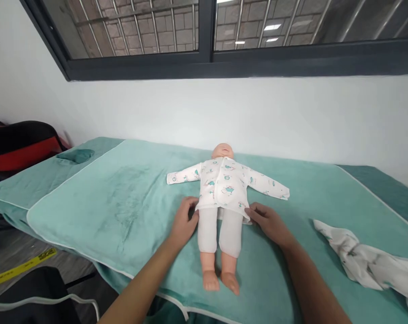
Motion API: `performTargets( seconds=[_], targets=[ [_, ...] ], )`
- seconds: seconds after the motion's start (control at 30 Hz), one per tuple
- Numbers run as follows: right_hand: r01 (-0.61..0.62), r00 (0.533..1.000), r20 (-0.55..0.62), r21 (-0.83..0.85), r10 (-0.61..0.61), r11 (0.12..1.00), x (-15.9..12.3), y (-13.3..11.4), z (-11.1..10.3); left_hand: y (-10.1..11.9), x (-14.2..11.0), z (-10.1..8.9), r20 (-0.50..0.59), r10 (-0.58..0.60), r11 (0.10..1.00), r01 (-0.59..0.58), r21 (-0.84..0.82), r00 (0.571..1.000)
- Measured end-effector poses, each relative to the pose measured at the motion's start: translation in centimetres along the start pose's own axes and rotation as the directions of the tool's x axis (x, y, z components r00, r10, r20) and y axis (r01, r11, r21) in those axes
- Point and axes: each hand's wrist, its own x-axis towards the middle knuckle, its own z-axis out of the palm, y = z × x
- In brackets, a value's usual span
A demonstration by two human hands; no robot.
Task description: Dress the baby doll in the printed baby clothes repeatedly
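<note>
A baby doll point(223, 150) lies on its back, head toward the wall, feet toward me. It wears a white baby shirt point(227, 182) with a green and red print, its long sleeves spread to both sides. White fabric covers the doll's legs point(207, 230) down to the shins, and the feet are bare. My left hand point(185, 221) pinches the shirt's lower hem at the left. At the right lower corner of the hem, my right hand point(266, 220) also has its fingers closed on the shirt.
The doll rests on a green plush cover point(139, 189) with white piping. A crumpled white printed cloth point(369, 263) lies at the right. At the far left stands a black and red bag point(24, 146). Behind are a white wall point(204, 112) and a dark-framed window point(206, 63).
</note>
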Motion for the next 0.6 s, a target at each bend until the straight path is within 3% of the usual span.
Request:
performTargets(
  seconds=[0.13,0.3,0.37,0.43,0.5,0.6],
  targets=[
    [-0.056,0.977,-0.206,-0.012,0.053,0.998,-0.7,0.2,0.2,-0.5,-0.2,0.0,-0.022,-0.046,0.993,0.048,0.104,0.999],
    [-0.106,0.94,-0.335,-0.113,0.063,0.988,-2.0,0.8,1.1,-0.3,-0.3,-0.3,-0.171,-0.091,0.988,0.11,0.107,0.981],
    [-0.126,0.92,-0.391,-0.198,0.04,0.972,-3.1,1.4,1.1,-0.2,-0.3,-0.4,-0.182,-0.109,0.99,0.122,0.064,0.977],
    [-0.107,0.897,-0.438,-0.348,-0.06,0.931,-4.5,2.3,0.3,-0.2,-0.3,-0.6,-0.173,-0.12,0.992,0.125,0.019,0.978],
    [-0.087,0.867,-0.447,-0.571,-0.22,0.817,-6.5,3.3,-1.2,-0.4,-0.3,-0.7,-0.156,-0.124,0.992,0.124,-0.015,0.98],
    [-0.202,0.832,-0.424,-0.832,-0.358,0.517,-10.3,4.5,-4.6,-0.6,-0.3,-0.7,-0.117,-0.115,0.993,0.112,-0.029,0.986]
  ],
)
